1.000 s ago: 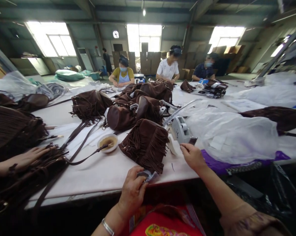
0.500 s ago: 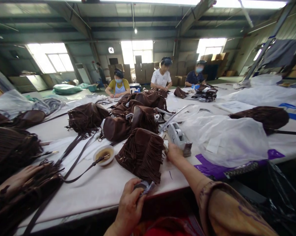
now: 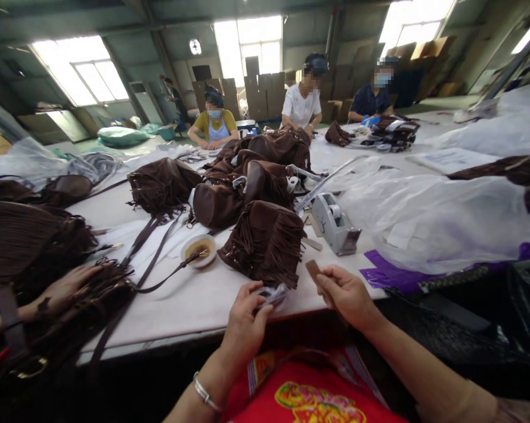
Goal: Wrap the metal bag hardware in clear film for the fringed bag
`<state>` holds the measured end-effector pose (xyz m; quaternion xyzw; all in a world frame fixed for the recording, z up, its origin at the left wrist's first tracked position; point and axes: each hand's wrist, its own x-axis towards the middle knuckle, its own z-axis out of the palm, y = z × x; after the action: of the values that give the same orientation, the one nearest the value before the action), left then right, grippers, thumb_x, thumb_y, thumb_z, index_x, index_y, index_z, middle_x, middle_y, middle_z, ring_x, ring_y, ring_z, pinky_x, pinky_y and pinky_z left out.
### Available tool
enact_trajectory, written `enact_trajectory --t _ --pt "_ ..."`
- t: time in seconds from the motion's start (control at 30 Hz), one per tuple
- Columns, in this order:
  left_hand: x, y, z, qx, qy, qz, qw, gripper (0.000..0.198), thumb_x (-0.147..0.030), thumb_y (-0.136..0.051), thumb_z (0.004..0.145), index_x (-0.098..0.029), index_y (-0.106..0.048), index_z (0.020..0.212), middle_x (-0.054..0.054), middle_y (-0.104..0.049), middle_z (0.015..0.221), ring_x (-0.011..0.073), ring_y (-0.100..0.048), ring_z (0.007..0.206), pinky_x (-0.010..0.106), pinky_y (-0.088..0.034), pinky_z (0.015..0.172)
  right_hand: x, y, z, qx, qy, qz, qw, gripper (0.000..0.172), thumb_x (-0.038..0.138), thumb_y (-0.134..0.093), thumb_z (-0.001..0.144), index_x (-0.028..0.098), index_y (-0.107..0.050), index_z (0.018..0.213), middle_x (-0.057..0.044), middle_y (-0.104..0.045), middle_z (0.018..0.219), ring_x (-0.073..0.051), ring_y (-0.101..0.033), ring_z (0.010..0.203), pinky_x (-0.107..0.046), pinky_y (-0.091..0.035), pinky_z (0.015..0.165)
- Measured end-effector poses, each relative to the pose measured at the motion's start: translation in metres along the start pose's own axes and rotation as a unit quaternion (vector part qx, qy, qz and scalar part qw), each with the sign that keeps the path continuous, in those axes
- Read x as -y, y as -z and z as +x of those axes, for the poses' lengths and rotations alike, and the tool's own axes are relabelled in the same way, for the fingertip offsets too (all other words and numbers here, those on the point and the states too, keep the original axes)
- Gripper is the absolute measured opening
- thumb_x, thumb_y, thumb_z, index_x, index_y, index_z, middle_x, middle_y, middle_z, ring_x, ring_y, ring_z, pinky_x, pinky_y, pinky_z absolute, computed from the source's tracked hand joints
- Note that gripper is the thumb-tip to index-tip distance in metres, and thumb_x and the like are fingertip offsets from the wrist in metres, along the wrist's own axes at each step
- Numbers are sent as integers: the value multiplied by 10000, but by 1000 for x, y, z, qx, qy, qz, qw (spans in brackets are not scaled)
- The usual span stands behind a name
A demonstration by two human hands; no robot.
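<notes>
My right hand (image 3: 346,294) pinches a small flat brown strip (image 3: 312,270) between thumb and fingers, just above the table's front edge. To its left, my left hand (image 3: 247,317) is closed on a crumpled clear plastic piece (image 3: 276,295); what is inside it, if anything, I cannot make out. Right behind my left hand lies a dark brown fringed bag (image 3: 265,241). A grey tape dispenser (image 3: 335,223) stands beyond my right hand, with loose flat strips (image 3: 312,243) lying beside it.
A white dish (image 3: 198,251) of brownish liquid sits left of the bag. More brown bags (image 3: 218,202) are heaped behind. At left another person's hand (image 3: 69,288) rests on a fringed bag. Clear plastic (image 3: 450,229) and purple tape (image 3: 392,273) lie at right. Several people work across the table.
My right hand has come back from beside the tape dispenser towards me and now holds the brown strip. My left hand still grips the plastic piece. The camera view has tilted down.
</notes>
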<state>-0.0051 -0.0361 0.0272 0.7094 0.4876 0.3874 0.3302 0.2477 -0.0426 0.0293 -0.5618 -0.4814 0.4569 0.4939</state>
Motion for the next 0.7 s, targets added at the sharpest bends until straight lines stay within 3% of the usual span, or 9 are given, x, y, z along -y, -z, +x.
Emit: enact_trajectory --t 0.07,0.17,0.23,0.3,0.43,0.53,0.7 --pt "-14 6 9 28 125 -116 985 155 -264 -689 816 -138 -695 726 133 -617 1210 258 -616 1062 437 -514 951 -1 -13 -30 77 -44 -27 996 338 511 -603 885 179 -618 821 38 -559 550 -84 -415 401 -196 -285 377" --pt "-30 11 20 69 302 -323 894 270 -360 -799 735 -112 -698 767 105 -674 1012 175 -633 791 355 -564 753 -2 -33 -57 123 -93 -26 988 333 497 -596 877 185 -604 762 36 -558 523 -86 -414 401 -195 -276 377" --pt "-35 12 23 79 365 -404 835 318 -338 -858 677 -95 -693 798 68 -671 828 134 -596 682 313 -557 693 1 -43 -63 130 -116 1 985 327 498 -600 857 192 -583 743 41 -547 498 -88 -407 388 -198 -281 376" --pt "-36 10 23 74 390 -441 805 292 -286 -870 674 -90 -676 770 53 -658 751 124 -590 660 287 -551 686 6 -48 -61 126 -125 21 984 323 500 -606 833 197 -571 727 45 -540 483 -90 -402 377 -200 -283 373" --pt "-34 6 20 65 415 -461 781 228 -248 -829 737 -112 -647 723 36 -644 705 119 -606 653 267 -558 696 15 -52 -49 92 -107 24 990 310 469 -616 807 197 -556 673 35 -554 485 -96 -437 403 -201 -316 399" --pt "-33 3 17 57 424 -463 777 244 -233 -852 704 -107 -643 712 33 -640 698 114 -608 653 258 -559 695 15 -57 -42 85 -100 16 991 306 442 -639 790 192 -552 637 26 -567 488 -100 -466 428 -199 -332 419" --pt "-36 -6 11 58 379 -429 818 367 -339 -901 622 -90 -680 777 19 -623 698 90 -567 620 226 -523 648 5 -67 -31 82 -96 54 990 323 471 -654 807 175 -600 691 37 -553 499 -96 -446 433 -200 -327 427"
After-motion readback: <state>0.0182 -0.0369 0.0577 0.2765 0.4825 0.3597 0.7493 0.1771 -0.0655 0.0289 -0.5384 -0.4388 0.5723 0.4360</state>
